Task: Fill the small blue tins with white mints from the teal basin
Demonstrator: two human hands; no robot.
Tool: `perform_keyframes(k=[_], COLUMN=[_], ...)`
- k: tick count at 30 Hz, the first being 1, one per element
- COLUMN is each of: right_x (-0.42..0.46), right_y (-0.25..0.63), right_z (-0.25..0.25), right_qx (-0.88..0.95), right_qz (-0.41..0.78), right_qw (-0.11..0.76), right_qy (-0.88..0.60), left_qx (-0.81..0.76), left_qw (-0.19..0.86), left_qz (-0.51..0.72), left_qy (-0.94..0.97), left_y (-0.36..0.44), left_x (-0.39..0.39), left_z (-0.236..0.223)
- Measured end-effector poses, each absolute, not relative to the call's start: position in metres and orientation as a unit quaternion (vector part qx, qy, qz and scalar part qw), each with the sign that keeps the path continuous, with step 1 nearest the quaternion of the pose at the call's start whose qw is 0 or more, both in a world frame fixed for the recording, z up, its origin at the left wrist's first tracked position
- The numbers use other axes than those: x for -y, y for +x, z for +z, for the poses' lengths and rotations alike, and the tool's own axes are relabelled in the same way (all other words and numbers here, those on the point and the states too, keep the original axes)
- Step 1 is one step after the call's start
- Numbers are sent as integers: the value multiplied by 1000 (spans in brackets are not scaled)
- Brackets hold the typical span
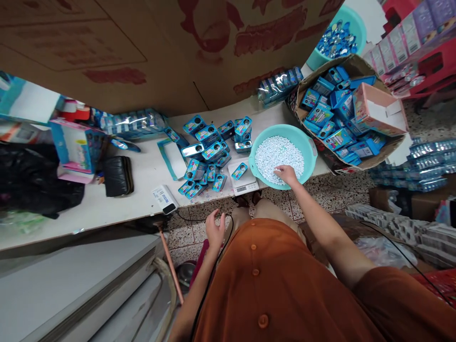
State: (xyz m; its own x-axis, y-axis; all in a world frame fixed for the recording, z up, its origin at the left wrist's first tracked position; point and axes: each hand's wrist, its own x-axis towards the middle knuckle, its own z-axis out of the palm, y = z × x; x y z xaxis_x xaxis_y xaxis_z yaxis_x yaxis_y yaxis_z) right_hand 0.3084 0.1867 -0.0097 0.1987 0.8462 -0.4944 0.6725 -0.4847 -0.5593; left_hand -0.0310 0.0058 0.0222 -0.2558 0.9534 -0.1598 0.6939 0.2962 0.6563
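Observation:
My right hand [286, 175] reaches into a teal basin [309, 146] full of small white candies [278, 153], its fingers curled down into them at the near edge. My left hand [214, 229] hovers below the table edge above my lap, fingers loosely apart and holding nothing. A small blue tin [239, 171] lies on a white digital scale [243, 179] just left of the basin. Several more blue tins [210, 149] are heaped on the white table [142, 180] beyond the scale.
A cardboard box [377, 156] of blue packets stands right of the basin, with a pink carton [377, 109] in it. Another teal basin [342, 33] sits far right. A black wallet [118, 175], a white device [164, 198] and wrapped packs [135, 122] lie on the left.

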Motion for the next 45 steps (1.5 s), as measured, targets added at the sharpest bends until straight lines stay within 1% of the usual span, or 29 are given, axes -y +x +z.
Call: perform_keyframes(k=[4, 10, 15, 18, 20, 22, 27, 30, 45], right_x=[-188, -191, -199, -211, -221, -231, -245, -246, -249], right_y=[307, 302, 284, 263, 247, 230, 197, 187, 174], right_z=[-10, -8, 8, 22, 32, 41, 53, 54, 45], right_qx=[519, 538, 558, 604, 641, 679, 755, 777, 800], right_qz=[379, 367, 375, 372, 363, 351, 324, 309, 278], right_qw=[97, 89, 120, 144, 145, 131, 39, 6, -42], right_qy=[-760, -754, -730, -690, -661, -631, -568, -548, -530], left_qx=[-780, -794, -794, -792, -791, -791, -794, -801, -821], left_qw=[262, 241, 236, 234, 236, 238, 237, 234, 228], left_qz=[241, 242, 254, 256, 258, 264, 276, 277, 282], left_qy=[515, 503, 499, 502, 503, 499, 487, 476, 441], left_y=[-37, -46, -47, -45, -44, -42, -41, -42, -47], left_x=[5, 2, 0, 0, 1, 2, 5, 8, 23], left_z=[18, 14, 13, 11, 10, 8, 4, 3, -3])
